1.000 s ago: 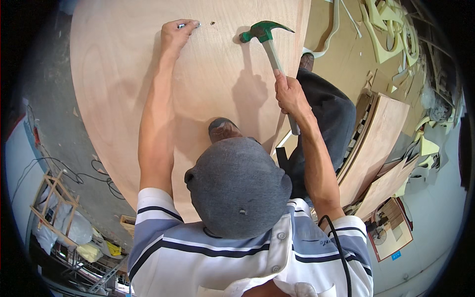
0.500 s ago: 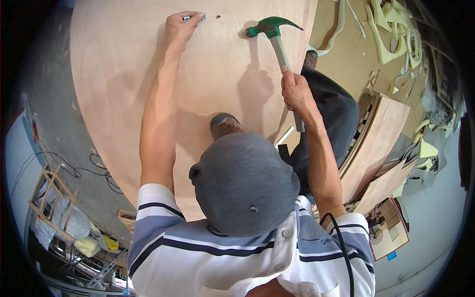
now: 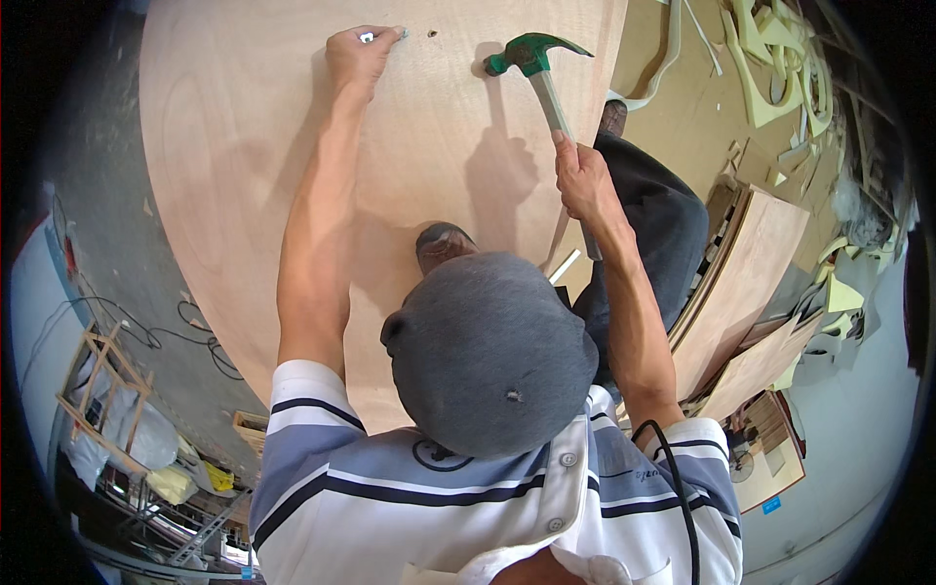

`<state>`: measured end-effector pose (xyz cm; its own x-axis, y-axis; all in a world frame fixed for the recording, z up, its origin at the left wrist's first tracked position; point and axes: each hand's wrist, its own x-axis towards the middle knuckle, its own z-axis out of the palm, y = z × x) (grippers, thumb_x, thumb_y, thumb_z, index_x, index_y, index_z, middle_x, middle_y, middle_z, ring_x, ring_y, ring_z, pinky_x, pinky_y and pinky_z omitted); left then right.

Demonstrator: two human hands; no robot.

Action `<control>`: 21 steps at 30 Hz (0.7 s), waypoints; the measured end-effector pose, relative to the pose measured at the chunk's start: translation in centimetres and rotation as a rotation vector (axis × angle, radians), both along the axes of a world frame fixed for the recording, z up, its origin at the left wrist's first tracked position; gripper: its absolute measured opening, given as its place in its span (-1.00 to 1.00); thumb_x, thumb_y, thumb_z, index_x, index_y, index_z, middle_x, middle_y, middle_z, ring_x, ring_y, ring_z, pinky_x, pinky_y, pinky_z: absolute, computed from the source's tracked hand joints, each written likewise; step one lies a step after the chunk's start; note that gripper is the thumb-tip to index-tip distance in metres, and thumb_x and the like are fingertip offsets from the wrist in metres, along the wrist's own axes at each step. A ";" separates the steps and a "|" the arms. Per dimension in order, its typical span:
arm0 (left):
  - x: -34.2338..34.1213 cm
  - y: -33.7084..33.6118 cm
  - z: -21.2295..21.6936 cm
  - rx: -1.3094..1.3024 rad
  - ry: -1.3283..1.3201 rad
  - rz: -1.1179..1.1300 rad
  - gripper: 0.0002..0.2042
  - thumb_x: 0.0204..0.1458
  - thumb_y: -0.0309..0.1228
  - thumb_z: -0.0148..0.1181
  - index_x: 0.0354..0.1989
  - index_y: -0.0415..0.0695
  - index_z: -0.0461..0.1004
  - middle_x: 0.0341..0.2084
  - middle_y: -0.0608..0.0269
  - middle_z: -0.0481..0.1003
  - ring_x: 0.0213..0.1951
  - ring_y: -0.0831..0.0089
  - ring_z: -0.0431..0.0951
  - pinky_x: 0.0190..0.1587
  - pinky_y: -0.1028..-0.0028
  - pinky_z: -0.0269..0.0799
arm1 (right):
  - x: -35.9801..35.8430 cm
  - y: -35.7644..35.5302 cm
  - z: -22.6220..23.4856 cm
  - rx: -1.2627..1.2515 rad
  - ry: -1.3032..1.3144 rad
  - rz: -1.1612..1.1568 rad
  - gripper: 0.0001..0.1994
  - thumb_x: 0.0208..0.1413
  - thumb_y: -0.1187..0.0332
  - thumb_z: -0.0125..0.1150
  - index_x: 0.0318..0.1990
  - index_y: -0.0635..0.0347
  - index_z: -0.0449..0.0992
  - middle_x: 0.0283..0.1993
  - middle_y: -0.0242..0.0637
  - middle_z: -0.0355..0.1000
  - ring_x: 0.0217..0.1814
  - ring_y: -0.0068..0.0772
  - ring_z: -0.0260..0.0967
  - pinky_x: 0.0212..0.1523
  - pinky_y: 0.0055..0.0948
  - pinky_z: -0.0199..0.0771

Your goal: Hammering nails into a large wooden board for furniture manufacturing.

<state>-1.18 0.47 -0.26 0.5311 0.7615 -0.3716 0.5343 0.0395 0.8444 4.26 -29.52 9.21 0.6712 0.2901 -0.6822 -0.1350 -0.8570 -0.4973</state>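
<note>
A large pale plywood board (image 3: 224, 185) lies beneath my hands. Near its far part, my left hand (image 3: 361, 60) pinches a small shiny metal piece (image 3: 367, 38), mostly hidden by the fingers. Just right of those fingertips is a small dark hole (image 3: 432, 34) in the board. Gripped by its grey handle in my right hand (image 3: 588, 185) is a claw hammer (image 3: 529, 53) with a green head. The head hangs above the board, apart from it, and casts a shadow there.
My bent knee (image 3: 492, 356) in dark grey cloth rises between my arms, with a brown shoe (image 3: 444, 244) on the board. Plywood offcuts (image 3: 751, 273) stack at the right; yellow scraps (image 3: 775, 73) lie far right. Black cable (image 3: 146, 336) and a wooden frame (image 3: 105, 385) are left.
My knee has shifted slightly to the right. The hammer has moved very little, and my left hand stays beside the hole with the metal piece.
</note>
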 end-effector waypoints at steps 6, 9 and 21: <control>0.5 -0.9 0.8 -0.057 0.011 0.030 -0.76 -0.21 -0.33 0.37 -0.44 -0.27 0.59 -0.65 0.36 0.46 -0.59 0.62 0.32 -0.55 0.55 0.24 | -0.2 -0.1 0.4 -0.017 -0.087 0.068 -0.38 0.18 -0.08 -0.17 -0.50 0.47 0.37 -0.65 0.10 0.25 -0.53 -0.08 0.34 -0.41 -0.17 0.31; 0.4 -0.7 -0.4 0.061 -0.042 0.086 -0.75 -0.21 -0.32 0.37 -0.45 -0.28 0.59 -0.64 0.33 0.48 -0.59 0.58 0.35 -0.52 0.54 0.28 | 0.0 0.4 0.7 0.009 -0.058 0.058 -0.39 0.19 -0.07 -0.15 -0.53 0.45 0.35 -0.67 0.07 0.23 -0.57 -0.12 0.30 -0.45 -0.18 0.30; 0.6 -1.9 -0.2 0.234 0.101 0.117 -0.75 -0.22 -0.29 0.30 -0.48 -0.26 0.58 -0.67 0.10 0.53 -0.57 0.33 0.51 -0.42 0.39 0.41 | -0.4 0.9 1.8 0.044 -0.099 0.053 -0.44 0.18 -0.01 -0.08 -0.52 0.45 0.36 -0.69 0.10 0.23 -0.63 -0.09 0.28 -0.51 -0.16 0.26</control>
